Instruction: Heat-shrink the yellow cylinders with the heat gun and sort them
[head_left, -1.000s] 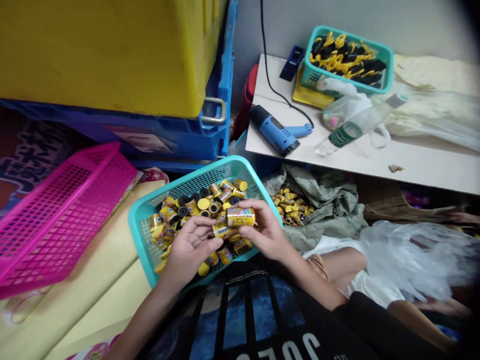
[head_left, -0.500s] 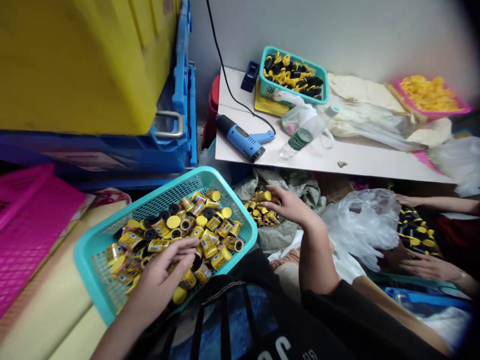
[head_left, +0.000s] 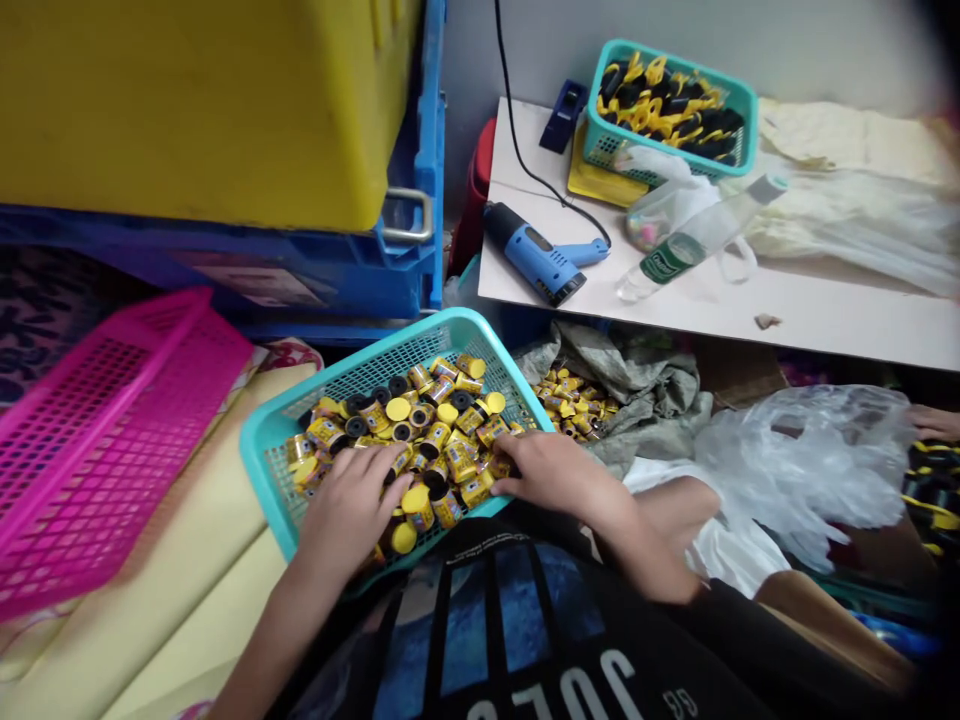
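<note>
A turquoise basket holds many small yellow canisters with printed wraps, some showing black ends and others yellow caps. My left hand rests over the near-left part of the pile, its fingers stretched and the thumb apart, touching canisters. At the basket's right side is my right hand, thumb and fingers parted above canisters near the rim. Its fingertips partly cover what lies beneath them. More yellow canisters lie in a grey cloth sack just beyond the basket's right edge.
On the white table lie a blue heat gun, a plastic bottle and a turquoise basket of black-and-yellow parts. A pink basket, stacked crates and a clear plastic bag surround me. Another person's hand shows far right.
My right hand has moved left from the sack's canisters to the turquoise basket. My left hand stays over the pile. The camera view has swung left.
</note>
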